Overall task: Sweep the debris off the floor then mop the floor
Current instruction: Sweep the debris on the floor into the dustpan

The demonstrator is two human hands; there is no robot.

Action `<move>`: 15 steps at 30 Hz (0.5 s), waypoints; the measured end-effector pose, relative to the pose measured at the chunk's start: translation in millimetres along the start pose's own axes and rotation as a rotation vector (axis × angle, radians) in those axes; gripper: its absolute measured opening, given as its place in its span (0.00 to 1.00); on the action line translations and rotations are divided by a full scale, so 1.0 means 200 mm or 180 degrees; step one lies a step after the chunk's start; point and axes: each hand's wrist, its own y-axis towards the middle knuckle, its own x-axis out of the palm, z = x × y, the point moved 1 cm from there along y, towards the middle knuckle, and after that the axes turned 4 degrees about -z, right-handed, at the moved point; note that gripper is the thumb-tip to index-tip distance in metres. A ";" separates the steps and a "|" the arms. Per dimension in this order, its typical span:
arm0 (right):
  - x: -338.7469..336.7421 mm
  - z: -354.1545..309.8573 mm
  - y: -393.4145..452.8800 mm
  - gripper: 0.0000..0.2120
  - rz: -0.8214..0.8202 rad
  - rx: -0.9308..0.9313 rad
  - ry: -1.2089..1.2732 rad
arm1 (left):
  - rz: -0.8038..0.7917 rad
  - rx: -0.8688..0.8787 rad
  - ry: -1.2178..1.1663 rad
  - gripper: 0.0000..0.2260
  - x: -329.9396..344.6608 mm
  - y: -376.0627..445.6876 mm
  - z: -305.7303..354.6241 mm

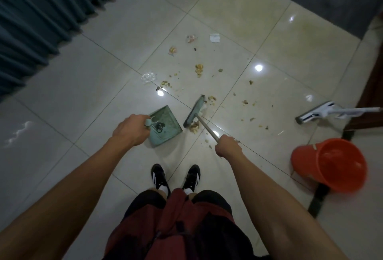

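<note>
Debris (199,69): peels, crumbs, small stones, a white paper scrap (214,37) and a clear plastic wrapper (148,77), scattered across the glossy floor tiles (269,48) ahead of your feet, well apart in places; a small clump lies just beside the broom head.

Broom (194,113): green head down on the tile, thin handle running back to your right hand (228,147), whose fingers are wrapped fully round the shaft.

Dustpan (165,127): green, flat on the floor just left of the broom head, mouth facing away from you; something dark already sits inside. Your left hand (130,130) is closed round its pale handle.

Mop (317,112): white flat head resting on the floor to your right, not yet in use.

Bucket (329,165): orange, near your right side; whether it holds water I cannot tell.

Curtain (41,11): teal, hanging at far left.

Risks, as judged: a hard stroke may flick crumbs past the pan's mouth or under its lip; the light wrapper may skate away from the bristles; the far scraps are easily missed; a backswing of your right elbow could knock the bucket; mopping before all grit is up would smear it.
</note>
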 end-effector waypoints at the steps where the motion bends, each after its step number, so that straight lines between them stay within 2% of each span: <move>1: -0.01 -0.02 0.00 0.09 -0.0043 -0.0012 0.0121 | 0.0009 0.0008 0.0009 0.06 -0.01 0.00 0.01; 8: -0.09 -0.31 0.00 0.11 0.0002 -0.0145 0.0281 | 0.0099 0.0039 -0.0176 0.06 -0.12 0.08 -0.13; 15: -0.14 -0.80 0.09 0.15 0.0099 -0.0271 0.0085 | 0.0132 -0.0146 -0.0503 0.07 -0.32 0.23 -0.55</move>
